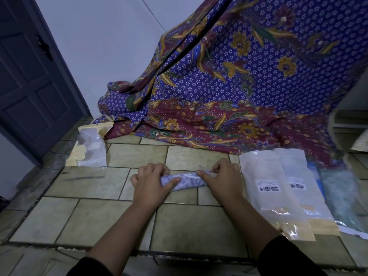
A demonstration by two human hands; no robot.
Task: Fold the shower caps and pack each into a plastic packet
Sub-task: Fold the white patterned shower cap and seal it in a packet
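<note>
Now the shower cap [186,181] lies as a narrow strip left-to-right on the floor [111,220], left hand [151,185] and right hand [224,179] each pinched on an end, packets [272,188] nearest the right.

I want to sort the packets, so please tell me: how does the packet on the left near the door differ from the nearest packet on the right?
The left packet lies short and puffed, with contents inside; the right packet lies long and flat. The right packet shows a barcode label; the left packet shows none. Both are clear plastic with a tan edge, resting on the tiled floor.
</note>
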